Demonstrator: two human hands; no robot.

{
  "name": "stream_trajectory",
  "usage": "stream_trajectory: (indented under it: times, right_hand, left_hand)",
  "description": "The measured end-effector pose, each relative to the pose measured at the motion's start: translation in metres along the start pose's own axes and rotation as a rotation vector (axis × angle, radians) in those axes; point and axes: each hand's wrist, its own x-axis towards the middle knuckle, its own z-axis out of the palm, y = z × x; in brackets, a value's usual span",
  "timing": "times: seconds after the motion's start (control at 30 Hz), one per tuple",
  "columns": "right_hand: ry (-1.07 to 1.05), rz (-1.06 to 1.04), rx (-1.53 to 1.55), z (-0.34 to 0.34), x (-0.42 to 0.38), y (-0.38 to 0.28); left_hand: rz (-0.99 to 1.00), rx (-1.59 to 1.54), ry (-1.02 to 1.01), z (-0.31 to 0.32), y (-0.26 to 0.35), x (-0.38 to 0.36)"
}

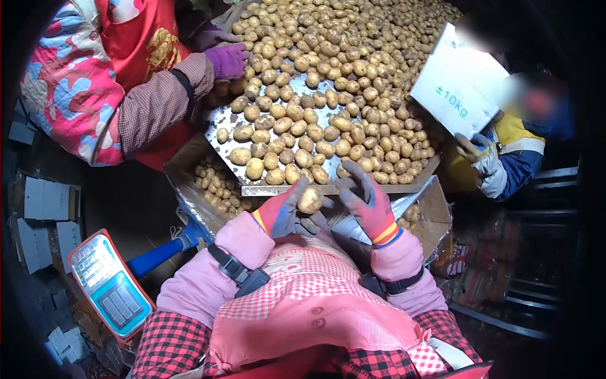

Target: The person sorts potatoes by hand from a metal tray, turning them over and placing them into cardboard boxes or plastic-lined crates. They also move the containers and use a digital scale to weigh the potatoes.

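Note:
My left hand (278, 211), in a red and grey work glove, is closed around a potato (310, 200) in front of my apron. To its right, my right hand (369, 205) wears a matching glove; its fingers are spread apart and hold nothing. Both hands are just in front of the near edge of a metal sorting table (284, 189). Many loose potatoes (295, 112) lie on the table, spread out nearby and heaped toward the back.
Below the table edge, a lined box (183, 183) at left and a cardboard box (435, 218) at right hold potatoes. A weighing scale (113, 287) stands lower left. One co-worker's purple glove (228, 61) touches potatoes; another co-worker holds a white carton (457, 82) at right.

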Motion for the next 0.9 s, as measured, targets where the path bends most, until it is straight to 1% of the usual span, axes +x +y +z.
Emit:
stream_trajectory:
  times: [0.07,0.13,0.17,0.2,0.27,0.3,0.37,0.47,0.5,0.53,0.6,0.63,0.67,0.7,0.73,0.77,0.8,0.83,0.87,0.9]
  right_hand:
    - [0.043,-0.362,-0.371,0.001,0.012,0.030]
    - [-0.120,-0.363,-0.659,0.027,-0.001,0.000]
    - [-0.189,-0.474,-0.848,0.033,0.003,0.009]
    - [-0.236,-0.213,-0.877,0.042,0.006,0.014]
    - [-0.214,-0.284,-0.972,0.040,0.005,0.022]
    - [-0.219,-0.288,-0.974,0.042,0.003,0.024]
    - [-0.243,-0.198,-0.900,0.044,-0.003,0.023]
    - [-0.279,-0.236,-0.871,0.038,-0.003,0.037]
    - [-0.342,-0.164,-0.820,0.036,-0.001,0.030]
    - [-0.349,-0.161,-0.821,0.032,0.001,0.035]
    - [-0.278,-0.227,-0.917,0.028,0.008,0.044]
    - [-0.254,-0.218,-0.823,0.029,0.011,0.045]
    - [-0.264,-0.221,-0.826,0.027,0.016,0.050]
    - [-0.200,-0.234,-0.871,0.022,0.023,0.062]
    - [-0.138,-0.248,-0.914,0.016,0.033,0.075]
    - [-0.205,-0.494,-1.121,0.014,0.045,0.072]
    - [-0.220,-0.505,-1.116,0.012,0.052,0.067]
    - [-0.183,-0.077,-0.870,0.007,0.062,0.058]
    - [-0.149,-0.028,-0.834,-0.001,0.073,0.064]
    - [-0.130,-0.077,-0.859,-0.016,0.086,0.078]
  left_hand:
    - [0.014,0.038,0.152,0.021,0.006,-0.009]
    - [0.052,-0.101,0.207,0.021,-0.007,0.000]
    - [0.041,0.034,0.162,0.018,-0.008,-0.001]
    - [0.036,0.170,0.117,0.015,-0.008,-0.001]
    - [-0.145,0.248,0.185,0.021,-0.005,-0.019]
    - [-0.139,0.245,0.187,0.015,-0.008,-0.021]
    - [-0.223,0.310,0.075,-0.001,-0.017,-0.020]
    - [-0.274,0.246,0.065,-0.008,-0.025,-0.017]
    - [-0.257,0.281,0.071,-0.002,-0.023,-0.021]
    - [-0.255,0.274,0.073,-0.005,-0.023,-0.020]
    - [-0.277,0.157,0.017,-0.015,-0.024,-0.017]
    - [-0.270,0.153,0.021,-0.019,-0.024,-0.016]
    - [-0.254,0.102,-0.018,-0.024,-0.025,-0.015]
    - [-0.236,0.050,-0.055,-0.025,-0.024,-0.015]
    - [-0.226,0.044,-0.046,-0.025,-0.022,-0.016]
    - [-0.185,0.050,0.014,-0.022,-0.018,-0.019]
    - [-0.144,0.057,0.077,-0.021,-0.015,-0.022]
    - [-0.170,0.016,0.117,-0.030,-0.016,-0.021]
    - [-0.162,0.009,0.133,-0.034,-0.016,-0.025]
    - [-0.136,-0.011,0.171,-0.037,-0.015,-0.028]
